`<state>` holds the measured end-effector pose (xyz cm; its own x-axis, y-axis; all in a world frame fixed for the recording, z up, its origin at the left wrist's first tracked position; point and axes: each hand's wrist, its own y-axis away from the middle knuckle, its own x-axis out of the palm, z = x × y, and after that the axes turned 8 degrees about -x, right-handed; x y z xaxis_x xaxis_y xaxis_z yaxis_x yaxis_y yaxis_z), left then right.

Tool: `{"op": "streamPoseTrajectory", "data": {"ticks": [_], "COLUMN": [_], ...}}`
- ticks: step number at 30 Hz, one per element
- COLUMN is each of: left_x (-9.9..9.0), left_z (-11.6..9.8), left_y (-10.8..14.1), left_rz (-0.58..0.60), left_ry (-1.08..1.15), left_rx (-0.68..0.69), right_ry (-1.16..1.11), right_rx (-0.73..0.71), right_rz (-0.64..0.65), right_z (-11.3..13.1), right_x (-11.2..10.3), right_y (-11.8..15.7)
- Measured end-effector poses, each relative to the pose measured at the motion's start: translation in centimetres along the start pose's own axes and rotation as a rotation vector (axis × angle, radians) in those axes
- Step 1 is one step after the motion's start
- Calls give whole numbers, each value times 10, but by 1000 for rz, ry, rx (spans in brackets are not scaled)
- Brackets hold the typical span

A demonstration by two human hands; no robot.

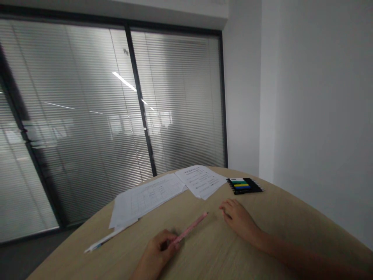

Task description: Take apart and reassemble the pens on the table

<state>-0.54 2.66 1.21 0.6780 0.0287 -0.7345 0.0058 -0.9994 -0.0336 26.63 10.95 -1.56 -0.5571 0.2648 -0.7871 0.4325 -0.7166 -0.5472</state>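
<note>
My left hand (159, 249) lies low on the pale wood table (294, 217) and grips a pink pencil (190, 228), whose tip points up and right. My right hand (237, 219) rests on the tabletop with its fingers lightly curled, holding nothing. It is nearest to a black pack of coloured index tabs (244, 185), which lies just beyond it. A printed paper sheet (201, 181) overlaps a ruled paper form (147, 201) further up the table. A slim white pen (106, 240) lies at the form's lower edge.
The table has a rounded edge. Behind it stands a dark-framed glass partition with closed slat blinds (87, 116), and a plain white wall (314, 97) rises on the right. A dark floor (26, 260) shows at the lower left.
</note>
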Motion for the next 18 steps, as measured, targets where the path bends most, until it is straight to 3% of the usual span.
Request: {"op": "streamPoseTrajectory", "data": {"ticks": [7, 13, 18], "left_x": [1, 1, 1], "left_z": [-3, -3, -4], "left_y": [1, 2, 3], "left_rz": [-5, -6, -9], "left_ry": [-19, -36, -70], "left_rx": [16, 31, 33], "right_ry": [-72, -219, -309], "right_rx": [9, -44, -134], "right_rz": [78, 15, 46], "right_z": [-6, -1, 1], "right_x": [5, 3, 3], "right_y": [3, 2, 0]}}
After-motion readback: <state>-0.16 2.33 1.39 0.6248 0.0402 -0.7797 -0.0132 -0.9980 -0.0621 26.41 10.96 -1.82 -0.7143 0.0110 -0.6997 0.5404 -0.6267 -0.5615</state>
